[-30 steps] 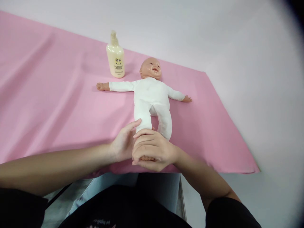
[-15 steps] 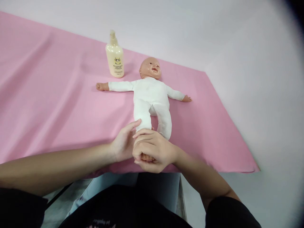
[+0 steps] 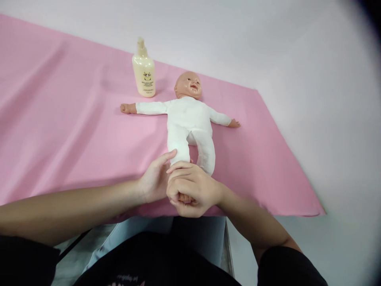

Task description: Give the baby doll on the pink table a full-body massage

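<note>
R hand [image 3: 193,190] curled tighter round doll [image 3: 190,123] foot, L hand [image 3: 154,180] alongside.

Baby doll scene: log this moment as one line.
left hand: holds baby doll leg | right hand: closed on doll foot | lotion bottle: upright beside head | pink cloth

The doll [image 3: 190,123] I've got by the foot has a glossy plastic head and hands, but its white suit is soft matt cloth. Pink sheet [image 3: 74,131] under it is smooth cloth, a bit wrinkled. Far-left bottle [image 3: 144,73] is shiny cream plastic.
</note>
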The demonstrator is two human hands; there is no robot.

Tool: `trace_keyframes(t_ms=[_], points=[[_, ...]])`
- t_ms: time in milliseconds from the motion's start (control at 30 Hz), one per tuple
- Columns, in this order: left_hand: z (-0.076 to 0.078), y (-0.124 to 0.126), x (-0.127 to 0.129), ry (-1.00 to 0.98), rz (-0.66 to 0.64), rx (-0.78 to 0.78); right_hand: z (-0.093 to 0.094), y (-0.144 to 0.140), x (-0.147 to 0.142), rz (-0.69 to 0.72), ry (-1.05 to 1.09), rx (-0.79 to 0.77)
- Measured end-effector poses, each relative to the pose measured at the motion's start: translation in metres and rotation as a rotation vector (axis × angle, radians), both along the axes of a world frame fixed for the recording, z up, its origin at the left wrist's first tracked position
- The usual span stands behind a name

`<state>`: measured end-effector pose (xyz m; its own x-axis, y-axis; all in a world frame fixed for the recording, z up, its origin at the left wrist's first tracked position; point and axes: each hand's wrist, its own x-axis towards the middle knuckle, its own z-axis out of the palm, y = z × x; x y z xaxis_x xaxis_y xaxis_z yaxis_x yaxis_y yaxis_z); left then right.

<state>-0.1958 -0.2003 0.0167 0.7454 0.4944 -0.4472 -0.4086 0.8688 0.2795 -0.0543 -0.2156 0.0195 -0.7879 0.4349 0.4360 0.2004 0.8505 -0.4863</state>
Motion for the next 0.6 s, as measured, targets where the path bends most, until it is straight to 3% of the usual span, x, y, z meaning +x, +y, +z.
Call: trace_keyframes(t_ms=[333, 600], points=[[0.0004, -0.0007, -0.0005, -0.006, -0.017, 0.004, -0.0002, 0.0007, -0.0012, -0.004, 0.161, 0.016], [0.0024, -0.0004, -0.0014, 0.014, -0.033, -0.031, -0.0012, 0.0036, 0.0013, 0.019, 0.083, 0.088]])
